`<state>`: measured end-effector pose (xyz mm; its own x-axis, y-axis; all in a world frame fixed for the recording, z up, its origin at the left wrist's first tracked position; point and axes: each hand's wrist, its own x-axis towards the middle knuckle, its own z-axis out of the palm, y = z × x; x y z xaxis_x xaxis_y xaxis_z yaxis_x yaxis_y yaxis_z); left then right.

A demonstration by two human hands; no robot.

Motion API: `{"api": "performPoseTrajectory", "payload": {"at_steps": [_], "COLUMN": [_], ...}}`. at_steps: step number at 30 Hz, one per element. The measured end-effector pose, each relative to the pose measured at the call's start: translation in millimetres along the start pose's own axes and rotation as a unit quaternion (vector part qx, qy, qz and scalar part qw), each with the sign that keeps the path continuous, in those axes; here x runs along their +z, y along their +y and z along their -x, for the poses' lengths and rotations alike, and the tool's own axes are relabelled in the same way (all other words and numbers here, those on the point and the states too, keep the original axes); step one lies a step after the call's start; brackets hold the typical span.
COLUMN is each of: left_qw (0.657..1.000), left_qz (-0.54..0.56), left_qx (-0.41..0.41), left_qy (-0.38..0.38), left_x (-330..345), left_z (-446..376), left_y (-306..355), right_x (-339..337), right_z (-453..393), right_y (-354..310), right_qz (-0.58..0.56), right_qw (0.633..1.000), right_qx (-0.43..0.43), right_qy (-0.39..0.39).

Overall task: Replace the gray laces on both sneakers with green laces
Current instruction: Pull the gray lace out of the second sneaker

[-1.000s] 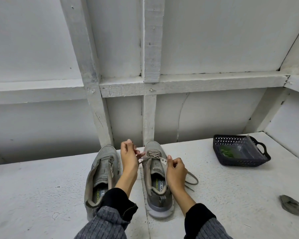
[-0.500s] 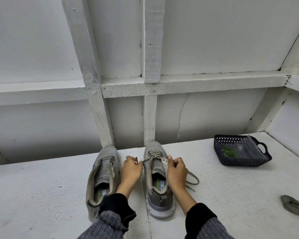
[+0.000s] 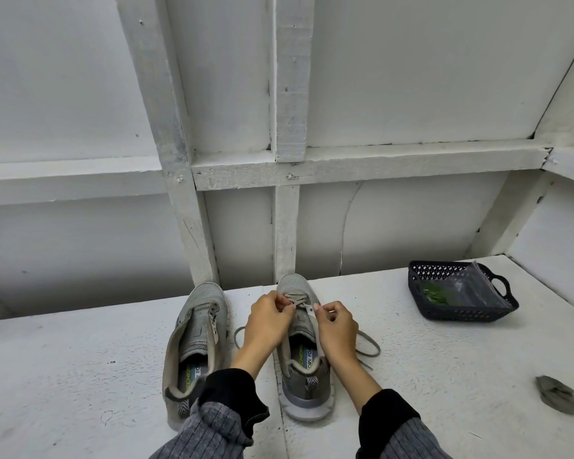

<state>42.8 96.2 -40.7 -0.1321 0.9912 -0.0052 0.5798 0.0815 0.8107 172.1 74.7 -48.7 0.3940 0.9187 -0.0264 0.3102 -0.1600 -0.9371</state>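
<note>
Two grey sneakers stand side by side on the white table, toes pointing away. The left sneaker (image 3: 198, 339) has no lace in its eyelets. The right sneaker (image 3: 304, 356) still carries a gray lace (image 3: 295, 298) across its lowest eyelets, and loose ends trail out on both sides (image 3: 368, 346). My left hand (image 3: 269, 318) pinches the lace near the toe end. My right hand (image 3: 337, 323) pinches the lace at the shoe's right eyelet row. A removed gray lace (image 3: 559, 394) lies bundled at the right. Green laces (image 3: 438, 294) sit in a bag inside the dark basket.
The dark plastic basket (image 3: 461, 311) with a handle stands at the back right of the table (image 3: 63, 376). A white framed wall (image 3: 292, 167) rises right behind the shoes.
Both hands have moved forward toward the toe end of the right sneaker. The lace's left end now lies loose on the table between the shoes.
</note>
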Motion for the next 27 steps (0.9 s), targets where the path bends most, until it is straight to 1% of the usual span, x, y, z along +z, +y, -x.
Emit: {"api": "performPoseTrajectory", "payload": {"at_steps": [4,7,10,14,21,27], "left_qw": [0.998,0.994,0.992,0.991,0.993,0.995], "left_qz": [-0.06,-0.097,-0.119,-0.117,-0.07,-0.012], "left_qx": [-0.023,-0.041,-0.044,-0.048,-0.073,-0.076], "left_qy": [0.016,0.015,0.017,0.033,0.06,0.055], "left_x": [2,3,3,4,2,-5], "left_z": [1,-2,-5,-6,-5,-9], "left_y": [8,13,15,13,4,-9], "right_x": [2,5,8,13,8,-1], "right_z": [-7,-12,-15,-14,-15,-23], "right_y": [-7,-15,-21,-23,-19,-15], "right_qz": [0.084,0.17,0.238,0.294,0.278,0.247], "right_qw": [0.996,0.984,0.969,0.954,0.96,0.968], "right_qx": [0.001,0.005,0.008,-0.016,-0.013,0.04], "right_qy": [-0.042,-0.063,-0.063,-0.051,-0.015,0.001]}}
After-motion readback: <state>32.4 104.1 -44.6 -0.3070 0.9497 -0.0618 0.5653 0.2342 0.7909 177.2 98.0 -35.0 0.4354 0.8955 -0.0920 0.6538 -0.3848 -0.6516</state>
